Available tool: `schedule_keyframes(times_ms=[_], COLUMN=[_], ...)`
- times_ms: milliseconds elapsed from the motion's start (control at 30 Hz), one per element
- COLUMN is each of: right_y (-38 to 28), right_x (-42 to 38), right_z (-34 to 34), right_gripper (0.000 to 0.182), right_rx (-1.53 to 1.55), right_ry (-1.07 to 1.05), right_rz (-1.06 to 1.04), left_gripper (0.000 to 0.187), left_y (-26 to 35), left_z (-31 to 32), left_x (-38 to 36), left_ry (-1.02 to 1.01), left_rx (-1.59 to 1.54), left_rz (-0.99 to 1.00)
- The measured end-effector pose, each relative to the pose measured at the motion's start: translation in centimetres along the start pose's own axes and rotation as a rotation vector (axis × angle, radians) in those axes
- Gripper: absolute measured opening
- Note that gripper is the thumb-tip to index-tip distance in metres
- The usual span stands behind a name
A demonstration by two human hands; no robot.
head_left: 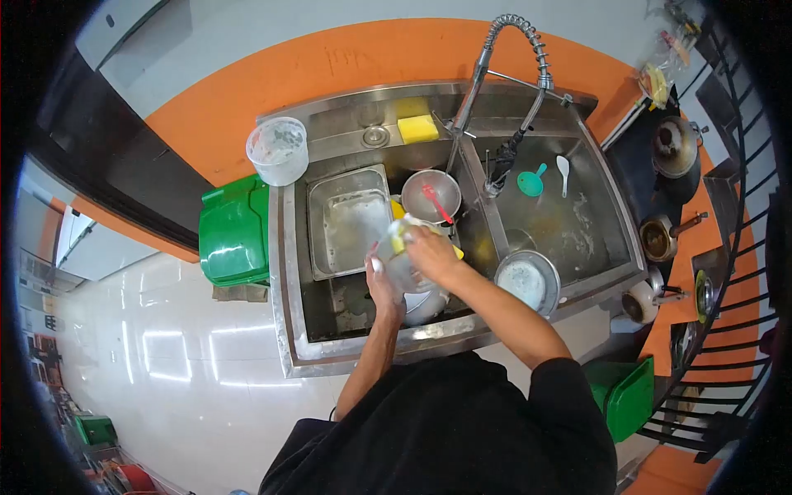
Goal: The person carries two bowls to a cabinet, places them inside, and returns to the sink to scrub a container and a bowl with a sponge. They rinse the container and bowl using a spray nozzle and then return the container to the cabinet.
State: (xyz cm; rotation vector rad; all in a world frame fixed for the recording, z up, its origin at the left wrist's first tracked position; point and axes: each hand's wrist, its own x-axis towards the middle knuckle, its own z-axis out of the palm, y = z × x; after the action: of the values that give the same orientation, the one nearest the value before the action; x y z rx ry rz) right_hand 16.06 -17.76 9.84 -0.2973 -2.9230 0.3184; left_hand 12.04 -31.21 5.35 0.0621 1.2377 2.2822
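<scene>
Over the left basin of the steel sink, my left hand (383,287) is closed on the side of a clear plastic container (406,274). My right hand (432,251) presses a soapy yellow sponge (398,240) against the container's upper part; its fingers partly hide the sponge. Beyond my hands sits a metal bowl (419,183) with a red spoon (435,203) in it. To the left, a rectangular metal pan (318,256) lies in the basin. Beneath the container, a pale rounded dish (425,309) shows only in part.
A cloudy plastic tub (280,169) stands on the back left rim, and a yellow sponge block (418,129) on the back ledge. The spring faucet (474,91) rises behind the divider. The right basin (569,239) holds a green scoop (530,183), a white spoon (563,173) and a round metal pan (554,276).
</scene>
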Motion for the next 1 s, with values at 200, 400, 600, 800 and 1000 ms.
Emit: schedule_keyframes(times_ms=[200,400,600,800,1000], right_y=[-0.3,-0.1,-1.8,-2.3,-2.3], right_x=[-0.7,0.2,0.4,0.3,0.5], right_z=[-0.3,-0.4,-3.9,0.2,-3.6], right_gripper=[0.024,0.022,0.025,0.021,0.024], right_rx=[0.282,-0.067,0.211,0.219,-0.142], right_ry=[-0.648,-0.153,-0.804,0.058,0.034], right_rz=[-0.215,0.022,-0.201,-0.282,-0.085], left_gripper=[0.058,0.057,0.056,0.06,0.058], left_y=[-1.3,0.5,0.9,1.4,5.7], left_z=[-1.2,-0.7,-1.2,-0.3,2.3], left_x=[0.9,1.2,1.2,1.8,-0.2], left_ry=[0.008,-0.096,-0.043,-0.028,0.014], left_rx=[-0.103,-0.03,-0.166,-0.013,0.046], left_rz=[-0.096,-0.088,-0.096,-0.153,-0.115])
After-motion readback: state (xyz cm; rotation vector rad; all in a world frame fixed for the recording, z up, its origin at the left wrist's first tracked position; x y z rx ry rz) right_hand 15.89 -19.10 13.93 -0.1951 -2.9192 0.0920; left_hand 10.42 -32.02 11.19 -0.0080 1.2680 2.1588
